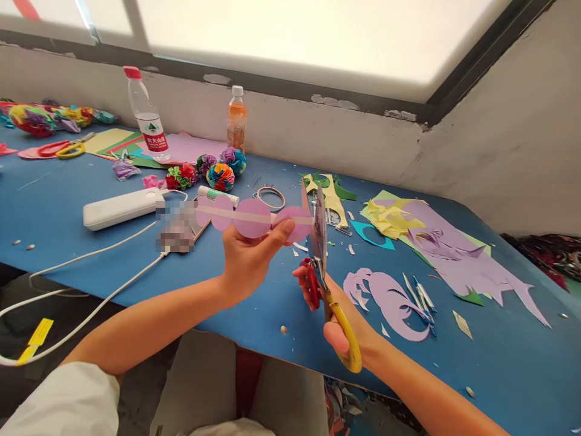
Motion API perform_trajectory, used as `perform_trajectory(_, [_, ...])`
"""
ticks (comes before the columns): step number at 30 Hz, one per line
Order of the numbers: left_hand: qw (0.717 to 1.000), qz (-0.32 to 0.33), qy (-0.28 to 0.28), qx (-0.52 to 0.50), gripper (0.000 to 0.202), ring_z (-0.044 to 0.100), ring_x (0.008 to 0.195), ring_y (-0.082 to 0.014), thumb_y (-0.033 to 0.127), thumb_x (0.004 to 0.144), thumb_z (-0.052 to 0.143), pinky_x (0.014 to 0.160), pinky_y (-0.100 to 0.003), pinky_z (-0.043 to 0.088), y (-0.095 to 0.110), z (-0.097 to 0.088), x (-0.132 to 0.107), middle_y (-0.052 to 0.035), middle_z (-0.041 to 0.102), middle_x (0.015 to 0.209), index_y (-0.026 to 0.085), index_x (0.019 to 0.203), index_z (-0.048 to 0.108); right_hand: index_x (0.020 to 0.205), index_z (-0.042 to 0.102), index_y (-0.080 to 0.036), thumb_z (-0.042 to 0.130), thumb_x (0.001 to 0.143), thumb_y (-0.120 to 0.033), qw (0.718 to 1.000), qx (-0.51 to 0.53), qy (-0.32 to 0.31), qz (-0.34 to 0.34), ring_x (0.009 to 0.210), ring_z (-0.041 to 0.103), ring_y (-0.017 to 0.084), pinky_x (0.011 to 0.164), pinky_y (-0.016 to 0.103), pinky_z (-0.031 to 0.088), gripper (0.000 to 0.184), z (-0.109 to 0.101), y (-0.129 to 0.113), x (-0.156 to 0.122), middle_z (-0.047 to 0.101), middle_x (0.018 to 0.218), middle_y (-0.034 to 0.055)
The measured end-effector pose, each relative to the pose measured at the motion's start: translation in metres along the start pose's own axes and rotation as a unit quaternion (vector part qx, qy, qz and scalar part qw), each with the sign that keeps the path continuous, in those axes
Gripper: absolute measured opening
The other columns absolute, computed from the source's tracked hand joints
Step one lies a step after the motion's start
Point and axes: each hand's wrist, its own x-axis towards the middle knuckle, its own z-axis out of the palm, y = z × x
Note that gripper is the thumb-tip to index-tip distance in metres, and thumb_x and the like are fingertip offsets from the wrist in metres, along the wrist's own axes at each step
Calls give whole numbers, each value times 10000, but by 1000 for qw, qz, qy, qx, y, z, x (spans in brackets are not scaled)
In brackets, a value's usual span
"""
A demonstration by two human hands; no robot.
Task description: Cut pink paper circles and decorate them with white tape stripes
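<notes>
My left hand [249, 257] pinches a row of purple paper circles [253, 218] joined by a pale strip along their middle, held level above the table. In my right hand [338, 315] is a pair of scissors [320, 242] with one yellow and one red handle loop, its blades pointing up and parted. The right end of the paper row reaches the blades; I cannot tell whether it lies between them. Beneath the row's left end is a phone [188, 227], partly blurred, with a white cable plugged in.
A white power bank [123, 209], a water bottle [149, 121], an orange drink bottle [236, 121] and ruffled paper balls [221, 175] stand on the blue table [181, 278]. Purple scraps [390, 297], pens [422, 297] and cut sheets [458, 242] lie right. A tape roll [271, 198] is behind my left hand.
</notes>
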Motion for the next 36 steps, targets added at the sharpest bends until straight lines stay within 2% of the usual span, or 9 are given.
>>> perform_trajectory(12, [999,23,-4,45,294,598,553,-86,406,682,804,514,-206,578,-2,-3,2,29,632,608,154,655,656,998,561,-244,405,328,-1010,997,-57,19,-38,636,439,174,512,320,391,1030,-3,1,2,520,836,44])
perform_trajectory(16, [972,135,-53,186,244,630,614,-98,403,804,700,554,-204,554,-13,-14,16,-5,679,713,161,779,680,1003,544,-225,31,349,-1046,978,-195,72,30,589,491,202,534,368,460,1168,-27,-6,12,527,745,54])
perform_trajectory(19, [847,339,-145,384,278,650,711,-124,372,931,516,639,-246,544,-23,-28,32,-49,712,816,176,848,696,930,534,-222,129,447,-1041,946,-293,119,72,616,535,233,544,370,456,1034,-57,-11,25,538,711,67])
perform_trajectory(21, [793,388,-196,427,251,645,717,-133,360,915,537,650,-253,525,-27,-35,39,-38,720,799,205,825,712,847,531,-216,318,561,-969,916,-351,166,101,667,557,262,557,366,424,833,-76,-11,32,568,741,102])
perform_trajectory(24, [710,411,-282,498,171,647,760,-134,262,898,564,683,-246,493,-25,-38,38,-20,734,829,235,839,722,806,556,-206,439,728,-764,876,-415,205,139,737,589,289,599,354,403,575,-96,-5,40,614,768,131])
perform_trajectory(27, [536,374,-370,661,267,638,803,-153,166,944,452,794,-298,470,-16,-35,23,-37,729,876,219,931,713,843,589,-192,441,816,-624,853,-451,208,161,778,616,289,607,332,396,457,-106,1,42,662,830,149])
perform_trajectory(29, [456,317,-388,735,313,628,779,-174,90,931,411,809,-333,450,-10,-34,6,-69,710,837,167,876,709,873,605,-178,450,832,-583,844,-467,202,169,791,627,294,596,324,393,436,-108,3,42,681,881,168])
perform_trajectory(32, [421,259,-390,777,308,609,708,-204,-9,843,435,736,-350,423,-3,-37,-19,-104,665,733,116,705,680,919,622,-162,421,861,-540,839,-478,191,174,785,637,294,576,318,392,433,-108,3,41,692,917,183])
perform_trajectory(36, [390,192,-403,805,242,595,700,-219,-6,795,480,685,-350,383,9,-45,-45,-120,648,739,103,691,669,946,635,-156,382,871,-586,841,-485,176,162,787,642,294,570,319,397,504,-104,1,41,694,919,188])
